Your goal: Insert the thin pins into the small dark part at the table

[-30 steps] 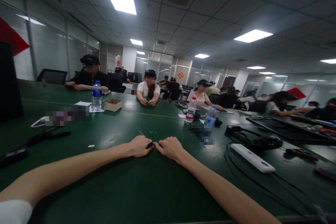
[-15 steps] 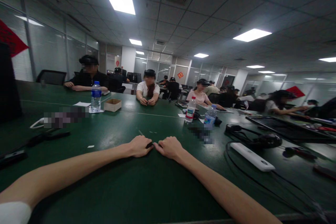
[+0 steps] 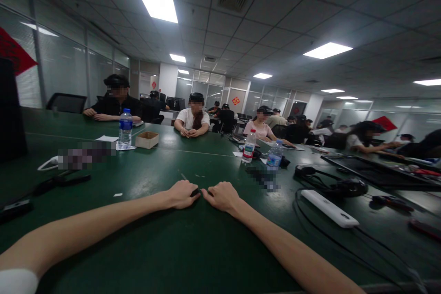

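My left hand [image 3: 184,194] rests on the green table [image 3: 155,248], its fingers curled. A small black object [image 3: 195,192] shows between its thumb and forefinger; its kind is too small to make out. Just to the right, my right hand [image 3: 222,195] also lies on the table with fingers bent under and the thumb pointing at the left hand. Whatever it may hold is hidden. A narrow gap separates the two hands. Beyond the left knuckles lies a thin pale strip [image 3: 183,176], and a white scrap [image 3: 118,195] is by the left forearm.
Across the table are bottles [image 3: 126,129] [image 3: 248,146] [image 3: 274,155] and a small open box [image 3: 147,139]. To the right lie a black headset [image 3: 347,186], a white power bank [image 3: 329,209] with cables, and a dark tray [image 3: 375,172]. Several people sit beyond.
My hands keep nearly the same place and pose. The view has shifted slightly. The person across in white has drawn their hands closer together.
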Demonstrator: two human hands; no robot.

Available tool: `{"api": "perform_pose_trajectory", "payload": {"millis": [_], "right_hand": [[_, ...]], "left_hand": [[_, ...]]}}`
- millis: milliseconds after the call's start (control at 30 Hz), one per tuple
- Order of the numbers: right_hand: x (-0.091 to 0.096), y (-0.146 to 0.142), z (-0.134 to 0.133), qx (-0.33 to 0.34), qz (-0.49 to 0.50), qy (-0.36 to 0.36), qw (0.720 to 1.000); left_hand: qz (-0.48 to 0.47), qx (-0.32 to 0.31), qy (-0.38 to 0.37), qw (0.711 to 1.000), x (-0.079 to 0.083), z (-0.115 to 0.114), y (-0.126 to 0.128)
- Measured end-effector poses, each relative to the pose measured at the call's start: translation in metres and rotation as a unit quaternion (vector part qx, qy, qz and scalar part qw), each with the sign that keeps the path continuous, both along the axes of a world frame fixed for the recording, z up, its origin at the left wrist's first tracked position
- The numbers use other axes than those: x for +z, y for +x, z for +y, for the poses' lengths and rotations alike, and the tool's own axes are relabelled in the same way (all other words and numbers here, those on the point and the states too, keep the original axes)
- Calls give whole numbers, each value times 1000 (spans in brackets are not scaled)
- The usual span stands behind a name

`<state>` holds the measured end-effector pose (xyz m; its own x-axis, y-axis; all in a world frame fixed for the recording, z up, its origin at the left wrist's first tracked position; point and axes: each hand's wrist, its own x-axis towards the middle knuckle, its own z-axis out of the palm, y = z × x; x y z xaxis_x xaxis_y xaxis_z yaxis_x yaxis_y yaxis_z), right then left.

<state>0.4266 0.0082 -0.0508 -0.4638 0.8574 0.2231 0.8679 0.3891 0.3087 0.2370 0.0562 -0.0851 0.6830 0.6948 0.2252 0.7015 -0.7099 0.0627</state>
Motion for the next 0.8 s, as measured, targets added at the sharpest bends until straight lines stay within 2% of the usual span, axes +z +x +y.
{"api": "perform_pose_trajectory", "payload": {"millis": [300,600,800], "right_hand": [[2,2,1,16,-10,-4,1000],[-5,8,3,87,9,37,995],[-5,9,3,126,30,49,990]], "left_hand": [[-32,-11,-13,999,0,0,-2],[-109,-141,-67,982,4,-1,-8],[-134,-160,-55,976,2,-2,-10]]}}
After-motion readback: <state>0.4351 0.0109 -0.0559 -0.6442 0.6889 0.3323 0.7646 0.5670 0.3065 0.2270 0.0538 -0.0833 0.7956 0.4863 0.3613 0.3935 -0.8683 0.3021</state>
